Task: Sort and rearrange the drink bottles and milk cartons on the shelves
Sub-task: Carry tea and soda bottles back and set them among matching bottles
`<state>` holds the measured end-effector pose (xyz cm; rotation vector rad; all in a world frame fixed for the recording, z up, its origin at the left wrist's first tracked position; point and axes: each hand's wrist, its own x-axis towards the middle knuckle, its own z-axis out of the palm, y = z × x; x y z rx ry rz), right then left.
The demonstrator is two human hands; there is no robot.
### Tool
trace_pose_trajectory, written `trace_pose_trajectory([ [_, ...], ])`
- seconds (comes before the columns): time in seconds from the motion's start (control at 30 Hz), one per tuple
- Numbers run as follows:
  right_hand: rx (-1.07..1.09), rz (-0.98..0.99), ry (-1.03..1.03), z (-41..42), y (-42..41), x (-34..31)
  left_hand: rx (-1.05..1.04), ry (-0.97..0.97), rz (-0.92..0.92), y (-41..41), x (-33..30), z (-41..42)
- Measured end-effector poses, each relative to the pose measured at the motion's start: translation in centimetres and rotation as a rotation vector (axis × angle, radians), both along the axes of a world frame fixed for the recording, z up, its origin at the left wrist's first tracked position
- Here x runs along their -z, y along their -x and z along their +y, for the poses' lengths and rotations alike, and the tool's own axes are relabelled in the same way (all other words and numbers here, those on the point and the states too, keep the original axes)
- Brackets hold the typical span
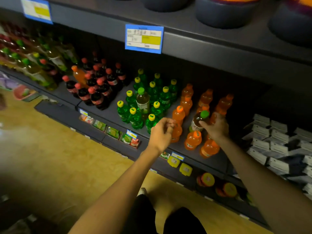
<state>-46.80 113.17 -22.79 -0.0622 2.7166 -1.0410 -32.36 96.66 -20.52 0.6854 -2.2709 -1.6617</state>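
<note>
Ok, my right hand (217,128) grips green-capped clear tea bottle (200,121) amid orange soda btls; left hand (161,132) loose, holding nothing. Full, rigid, smooth plastic: prob best held mid-body.

Store aisle, dim light overall; upper and right parts of the view fall into shadow. Dark grey metal shelving (219,46) runs diagonally from upper left to lower right, in several tiers. Blue-bordered price tag (144,38) with a yellow patch hangs on the front edge of the upper shelf; a second one (36,10) sits further left on the same edge. Smaller tags (177,156) are clipped to the lower shelf edge. Floor (67,157) is glossy, mottled yellow-tan, with a bright reflection at far left. Text on tags is unreadable.
</note>
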Motion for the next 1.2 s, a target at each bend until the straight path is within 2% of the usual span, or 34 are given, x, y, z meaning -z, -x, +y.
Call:
trace_pose_trajectory([
  [0.17,-0.053,-0.045,0.022,-1.6,0.5,1.5,-0.029,-0.026,-0.005,-0.4,0.7,-1.2],
  [0.47,0.021,-0.013,0.107,-2.8,0.7,3.2,-0.068,-0.039,0.007,-0.5,1.8,-3.0],
  [0.8,0.058,0.134,0.243,-0.1,-0.4,-4.1,-0.058,-0.080,-0.021,-0.5,-1.4,-2.5],
  [0.93,0.113,0.203,0.370,1.4,-0.9,-7.2,-0.097,-0.151,0.010,-0.8,-2.4,-1.1],
  [1.03,0.174,0.204,0.543,2.4,-1.1,-8.9,-0.115,-0.174,0.022,-1.2,-3.1,0.0],
  [1.2,0.269,-0.081,0.986,3.3,-2.8,-11.0,-0.140,-0.233,0.039,-3.0,-4.0,2.3],
])
